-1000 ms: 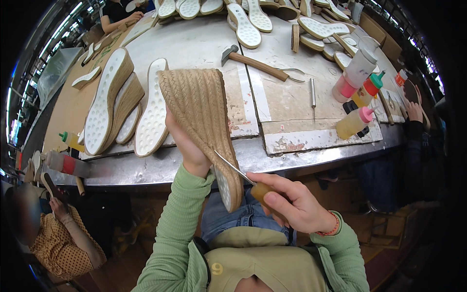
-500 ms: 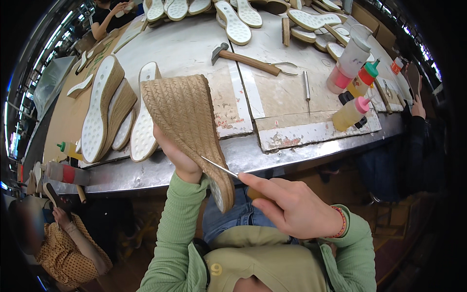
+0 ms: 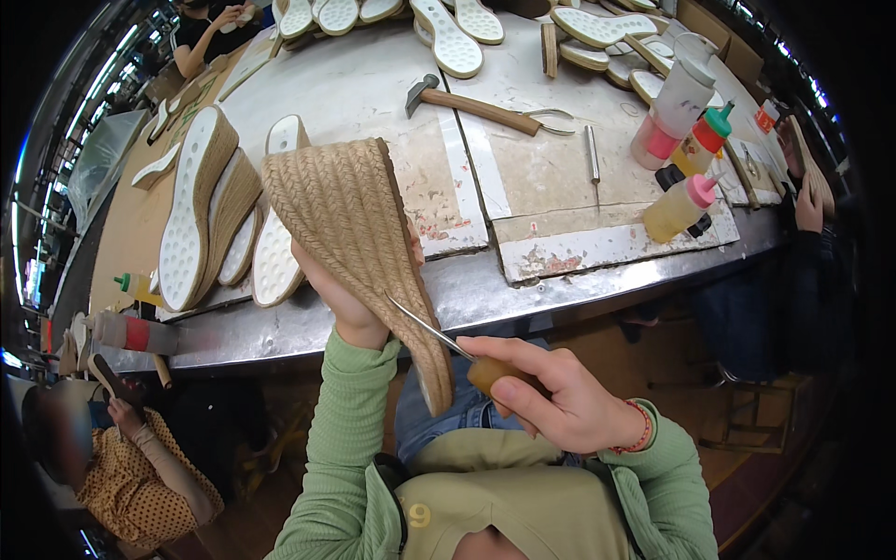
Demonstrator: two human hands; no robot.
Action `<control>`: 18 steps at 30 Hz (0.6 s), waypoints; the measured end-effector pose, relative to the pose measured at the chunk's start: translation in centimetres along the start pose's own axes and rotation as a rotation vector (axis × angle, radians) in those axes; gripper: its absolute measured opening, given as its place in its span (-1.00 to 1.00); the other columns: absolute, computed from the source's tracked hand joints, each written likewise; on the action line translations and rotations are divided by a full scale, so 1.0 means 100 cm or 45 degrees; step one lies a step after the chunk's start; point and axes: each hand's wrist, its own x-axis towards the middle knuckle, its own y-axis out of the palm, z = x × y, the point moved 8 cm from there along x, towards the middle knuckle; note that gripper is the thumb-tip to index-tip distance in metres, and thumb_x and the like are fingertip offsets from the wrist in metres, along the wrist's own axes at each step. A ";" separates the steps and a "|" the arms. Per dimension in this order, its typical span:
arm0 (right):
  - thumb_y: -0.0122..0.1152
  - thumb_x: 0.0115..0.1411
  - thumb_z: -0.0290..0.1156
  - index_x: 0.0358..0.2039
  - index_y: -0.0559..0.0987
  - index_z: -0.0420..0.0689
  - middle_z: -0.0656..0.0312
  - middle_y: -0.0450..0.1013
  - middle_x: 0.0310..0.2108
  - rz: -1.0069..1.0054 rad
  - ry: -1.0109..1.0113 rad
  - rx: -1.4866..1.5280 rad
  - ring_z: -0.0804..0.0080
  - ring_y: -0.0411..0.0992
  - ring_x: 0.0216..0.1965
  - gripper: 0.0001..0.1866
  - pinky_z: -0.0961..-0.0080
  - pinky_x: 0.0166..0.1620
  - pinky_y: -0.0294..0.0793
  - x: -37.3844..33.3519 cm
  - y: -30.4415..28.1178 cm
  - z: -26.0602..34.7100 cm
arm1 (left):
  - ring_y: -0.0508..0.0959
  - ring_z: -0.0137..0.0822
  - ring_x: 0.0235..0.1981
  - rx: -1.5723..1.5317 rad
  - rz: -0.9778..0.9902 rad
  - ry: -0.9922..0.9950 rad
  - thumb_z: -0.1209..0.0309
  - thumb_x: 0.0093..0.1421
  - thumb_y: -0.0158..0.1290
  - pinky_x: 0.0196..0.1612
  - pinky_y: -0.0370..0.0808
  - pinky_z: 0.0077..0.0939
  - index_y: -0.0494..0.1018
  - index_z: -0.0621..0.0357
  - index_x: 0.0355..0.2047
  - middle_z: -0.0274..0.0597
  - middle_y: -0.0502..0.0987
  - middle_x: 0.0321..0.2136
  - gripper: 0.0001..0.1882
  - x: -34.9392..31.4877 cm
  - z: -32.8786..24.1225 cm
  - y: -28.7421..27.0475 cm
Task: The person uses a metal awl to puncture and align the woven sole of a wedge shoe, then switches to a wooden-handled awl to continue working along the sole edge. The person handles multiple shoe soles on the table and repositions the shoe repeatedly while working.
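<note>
My left hand (image 3: 343, 303) grips a wedge sole (image 3: 355, 219) covered in braided tan rope, held up on its side in front of the table edge. Most of the left fingers are hidden behind it. In my right hand (image 3: 574, 397) is an awl (image 3: 487, 373) with a thick wooden handle and a thin metal shaft. My index finger lies along the top of the handle, near the shaft. The awl's tip meets the braided side of the sole toward its thinner end; whether it goes into the rope I cannot tell.
More wedge soles (image 3: 191, 215) stand at the left, and several lie along the far side. A hammer (image 3: 481, 110), a second thin tool (image 3: 593, 154) and squeeze bottles (image 3: 677, 213) are on the table (image 3: 523, 303). Co-workers sit at lower left (image 3: 140, 485), far left and right.
My right hand has shifted its hold on the awl, and more of the wooden handle shows. The wedge sole has tilted slightly; the tip stays at about the same spot on it.
</note>
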 end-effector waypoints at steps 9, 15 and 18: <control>0.03 0.30 -0.43 0.25 0.27 -0.18 0.15 0.36 -0.60 -0.078 -0.234 -0.297 0.35 0.29 -0.66 -0.49 0.44 -0.50 0.31 0.002 0.001 0.005 | 0.52 -0.17 -0.48 -0.013 0.030 0.020 -0.40 0.20 -0.53 -0.61 0.48 -0.41 0.37 0.30 -0.03 -0.04 0.49 -0.33 -0.05 -0.005 0.000 0.002; 0.11 0.26 -0.37 0.26 0.27 -0.10 0.13 0.34 -0.57 -0.158 -0.307 -0.766 0.15 0.36 -0.66 -0.45 0.32 -0.57 0.39 -0.002 0.004 0.010 | 0.52 -0.17 -0.49 0.071 -0.053 0.030 -0.38 0.20 -0.54 -0.62 0.47 -0.42 0.37 0.28 -0.06 -0.06 0.48 -0.37 -0.07 -0.004 -0.001 0.001; 0.11 0.26 -0.37 0.26 0.27 -0.10 0.14 0.31 -0.59 -0.150 -0.302 -0.835 0.16 0.35 -0.67 -0.45 0.33 -0.59 0.38 -0.001 0.004 0.014 | 0.52 -0.17 -0.49 0.081 -0.146 0.026 -0.38 0.20 -0.53 -0.62 0.47 -0.41 0.37 0.28 -0.06 -0.05 0.48 -0.37 -0.08 -0.008 -0.002 -0.004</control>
